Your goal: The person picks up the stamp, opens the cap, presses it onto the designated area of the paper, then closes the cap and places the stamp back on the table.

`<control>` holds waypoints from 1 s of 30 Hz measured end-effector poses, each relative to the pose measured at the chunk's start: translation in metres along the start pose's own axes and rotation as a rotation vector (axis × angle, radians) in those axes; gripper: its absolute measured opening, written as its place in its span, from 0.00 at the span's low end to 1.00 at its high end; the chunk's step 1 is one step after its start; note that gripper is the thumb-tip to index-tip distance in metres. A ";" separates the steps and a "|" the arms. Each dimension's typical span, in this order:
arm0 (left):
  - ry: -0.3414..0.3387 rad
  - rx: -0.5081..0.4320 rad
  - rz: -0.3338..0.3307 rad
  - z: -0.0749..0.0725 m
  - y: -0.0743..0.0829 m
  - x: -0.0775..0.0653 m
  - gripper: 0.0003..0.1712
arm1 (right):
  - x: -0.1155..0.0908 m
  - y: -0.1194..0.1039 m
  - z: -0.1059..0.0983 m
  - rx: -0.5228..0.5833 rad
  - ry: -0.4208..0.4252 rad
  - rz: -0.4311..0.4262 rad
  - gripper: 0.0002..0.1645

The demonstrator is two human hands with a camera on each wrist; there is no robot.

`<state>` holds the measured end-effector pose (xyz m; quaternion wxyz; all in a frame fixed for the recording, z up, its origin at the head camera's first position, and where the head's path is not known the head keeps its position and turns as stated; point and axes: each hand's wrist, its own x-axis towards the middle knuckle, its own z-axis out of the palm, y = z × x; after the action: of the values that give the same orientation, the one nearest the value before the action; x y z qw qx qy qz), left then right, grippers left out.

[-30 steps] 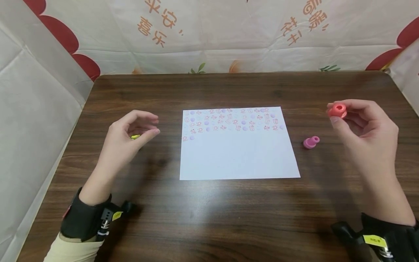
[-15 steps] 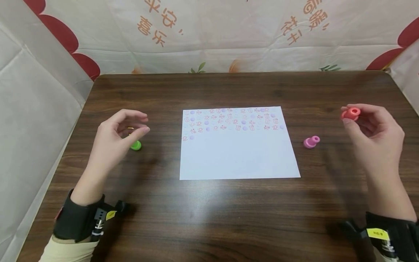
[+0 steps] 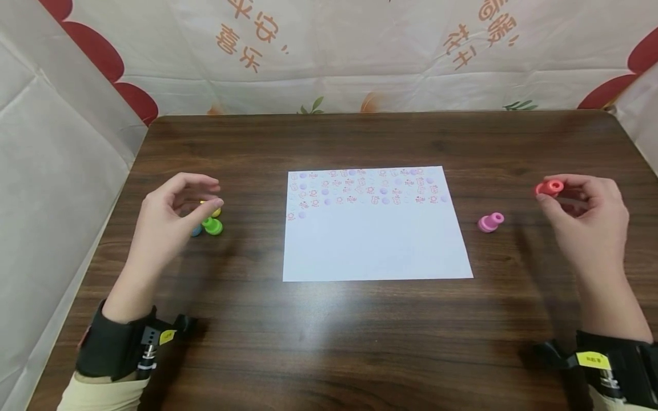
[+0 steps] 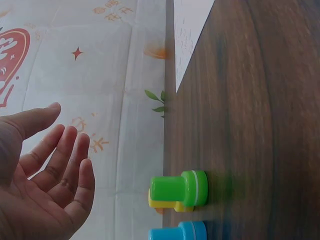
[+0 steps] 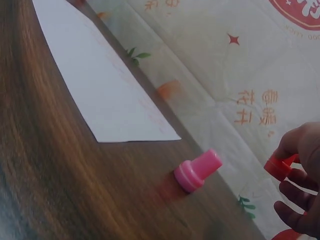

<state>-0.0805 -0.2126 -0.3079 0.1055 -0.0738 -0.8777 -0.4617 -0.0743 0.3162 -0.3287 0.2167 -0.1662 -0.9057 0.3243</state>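
Note:
My right hand (image 3: pixel 593 220) pinches a small red stamp (image 3: pixel 551 187) between thumb and fingertips, raised over the right side of the table. A pink stamp (image 3: pixel 490 222) stands on the wood between that hand and the paper. My left hand (image 3: pixel 167 214) hovers at the left, fingers loosely bent with nothing in them. Under and beside it stand a green stamp (image 4: pixel 180 188), a yellow stamp (image 4: pixel 165 203) partly behind the green one, and a blue stamp (image 4: pixel 177 232). White paper (image 3: pixel 375 245) lies mid-table, its upper part carrying rows of small red and purple prints.
The dark wooden table (image 3: pixel 329 342) ends at a back edge, beyond which hangs a white printed cloth (image 3: pixel 339 51). More pale cloth (image 3: pixel 56 171) runs along the left side. Black camera straps (image 3: pixel 115 342) sit on both wrists.
My left hand has drawn left, away from the paper, uncovering the green, yellow and blue stamps. My right hand has moved right and slightly down with the red stamp.

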 end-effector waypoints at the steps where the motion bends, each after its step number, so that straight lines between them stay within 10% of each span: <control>1: 0.002 0.004 0.000 0.000 -0.001 0.000 0.16 | 0.000 0.002 0.001 -0.014 -0.010 0.010 0.20; 30: -0.013 0.127 -0.089 -0.005 -0.024 -0.007 0.19 | 0.002 0.031 0.005 -0.156 -0.223 -0.061 0.25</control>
<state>-0.0786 -0.2303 -0.3258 0.0839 -0.0309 -0.9082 -0.4089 -0.0735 0.3366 -0.3522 0.1109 -0.1178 -0.9512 0.2627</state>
